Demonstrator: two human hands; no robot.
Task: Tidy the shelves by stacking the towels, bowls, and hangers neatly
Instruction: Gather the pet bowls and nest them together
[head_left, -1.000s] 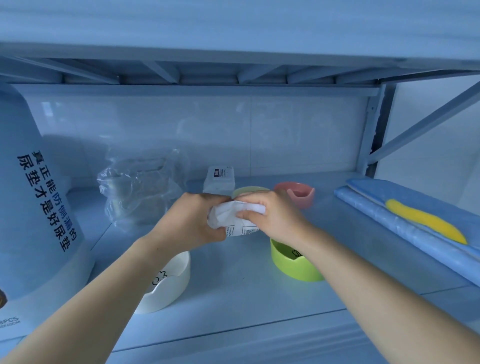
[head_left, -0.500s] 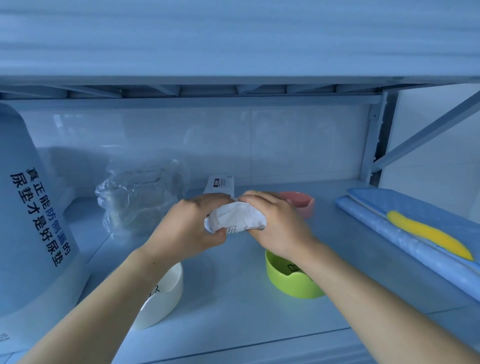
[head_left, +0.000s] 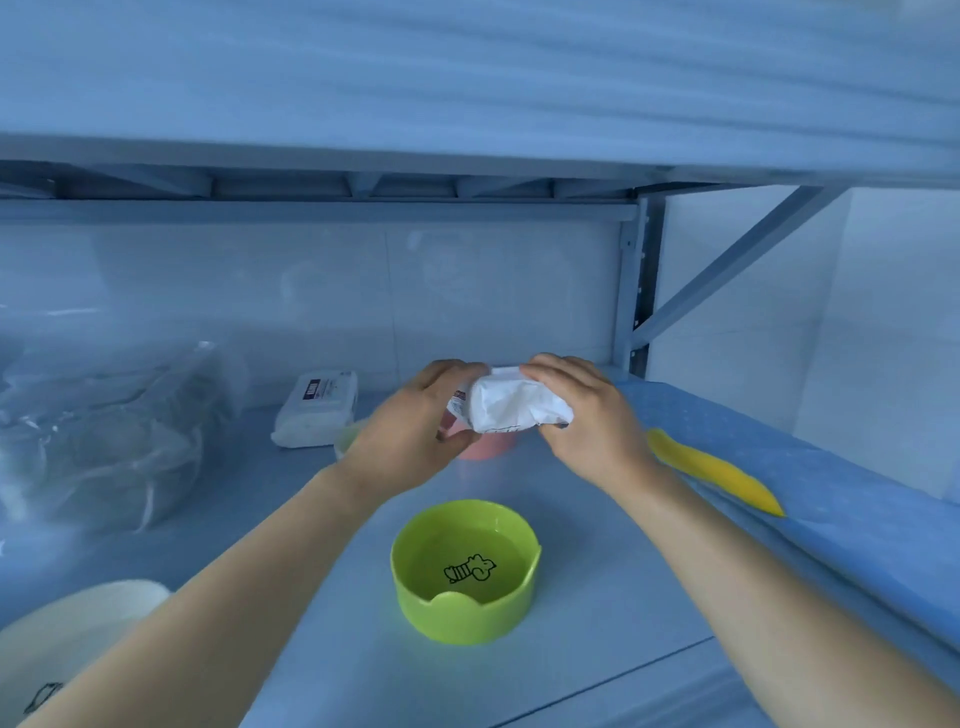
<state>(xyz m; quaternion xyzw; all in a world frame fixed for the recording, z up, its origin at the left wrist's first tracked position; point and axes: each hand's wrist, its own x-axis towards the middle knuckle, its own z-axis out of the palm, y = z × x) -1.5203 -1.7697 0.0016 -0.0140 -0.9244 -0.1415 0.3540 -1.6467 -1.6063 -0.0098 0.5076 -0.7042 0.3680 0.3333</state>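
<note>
Both hands hold a white soft packet (head_left: 514, 405) in the air above the shelf. My left hand (head_left: 415, 431) grips its left end and my right hand (head_left: 587, 415) grips its right end from above. Below them a green bowl (head_left: 465, 569) with a cartoon print stands on the shelf. Behind my left hand a pink bowl (head_left: 488, 447) and the rim of a pale green bowl (head_left: 349, 434) are partly hidden. A white bowl (head_left: 67, 639) sits at the lower left. A second white packet (head_left: 318, 408) lies at the back.
A crumpled clear plastic bag (head_left: 109, 431) lies at the left. A folded blue cloth (head_left: 810, 467) with a yellow piece (head_left: 711, 470) on it covers the right side of the shelf. The upper shelf (head_left: 467, 104) hangs low overhead, and a diagonal brace (head_left: 737, 265) is at the right.
The view has swung right and down; the big white pack at the left has left the frame. Both hands carried the packet right, now past the green bowl.
</note>
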